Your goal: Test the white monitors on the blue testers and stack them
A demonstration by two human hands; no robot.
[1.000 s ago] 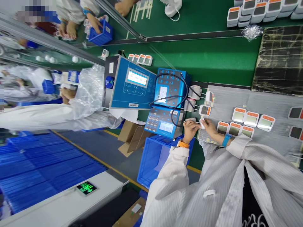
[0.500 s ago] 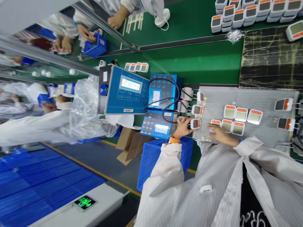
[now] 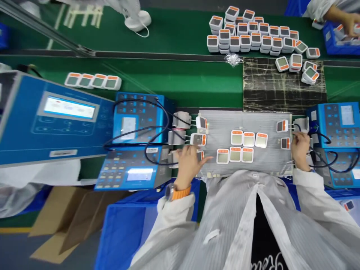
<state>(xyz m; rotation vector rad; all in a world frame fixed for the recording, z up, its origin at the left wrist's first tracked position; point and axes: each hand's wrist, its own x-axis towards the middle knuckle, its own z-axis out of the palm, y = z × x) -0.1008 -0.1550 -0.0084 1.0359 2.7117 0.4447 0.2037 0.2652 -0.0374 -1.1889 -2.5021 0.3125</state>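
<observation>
My left hand, with an orange-strapped watch, lies spread over a small white meter at the left edge of a grey plastic-covered mat. Two similar orange-topped meters sit above it, wired to white cuff-like fixtures. My right hand is at the mat's right end, close to a meter and a grey fixture. Whether it grips anything is hidden. Several meters lie face up mid-mat, not touching either hand.
Blue test instruments with black cables flank the mat. Stacked meters stand on the green bench behind a dark mat. A co-worker's hand reaches into a blue crate. Another blue crate and cardboard sit below.
The view has swung round, bringing the right-hand instruments in. My right hand moved from mid-mat to the mat's right end. My left hand no longer pinches the meter and lies spread over it.
</observation>
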